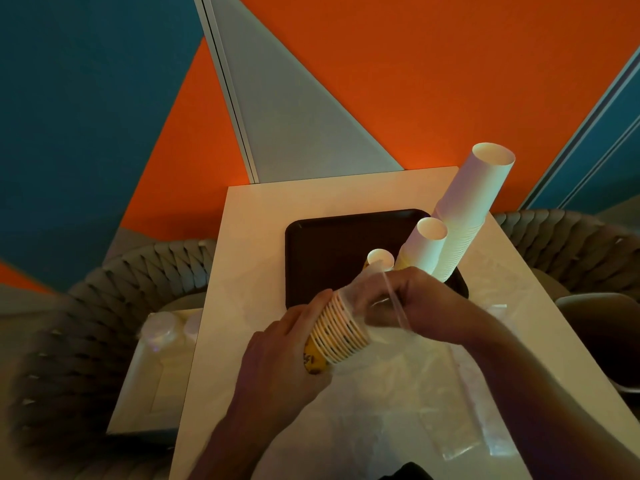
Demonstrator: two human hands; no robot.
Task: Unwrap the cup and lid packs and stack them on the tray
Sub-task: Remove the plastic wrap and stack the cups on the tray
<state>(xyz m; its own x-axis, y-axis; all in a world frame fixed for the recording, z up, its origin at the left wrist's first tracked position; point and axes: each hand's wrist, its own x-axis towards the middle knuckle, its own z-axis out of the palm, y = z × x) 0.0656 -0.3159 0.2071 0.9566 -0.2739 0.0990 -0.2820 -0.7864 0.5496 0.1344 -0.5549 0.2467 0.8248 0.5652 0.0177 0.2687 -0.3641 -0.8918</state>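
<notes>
Supporting every item in view, the pale bench [263, 216] runs away from the person, with woven chairs [114, 282] to either side. Loose clear wrapping [433, 386] lies crumpled on the bench below and to the right of both hands; it appears thin, limp and slippery, and is judged likely to slide if leaned on.

Beyond the hands sits the dark tray [329, 244]. It carries three stacks of white paper cups: a tall stack [474, 202] leaning to the right past the right hand, a medium stack [424, 247] just beside it, and a short stack [380, 258] directly beyond the knuckles. The tall stack is judged top-heavy and easily toppled by a careless knock.

A further clear pack, seemingly lids [162, 332], rests on a lower surface left of the left hand, not yet opened.

Between the hands is the task item, a short sleeve of yellow-printed paper cups [337, 336], held off the bench and tilted. The left hand [287, 362] grips its lower, closed end, fingers curled round the ribbed rims. The right hand [420, 306] pinches the clear film [391, 299] stretched over the open end, pulling it taut.

Assessment: cups are light, thin-walled and crush readily. Hold is best taken round the nested rims, where the layers stiffen each other, with moderate pressure only.
</notes>
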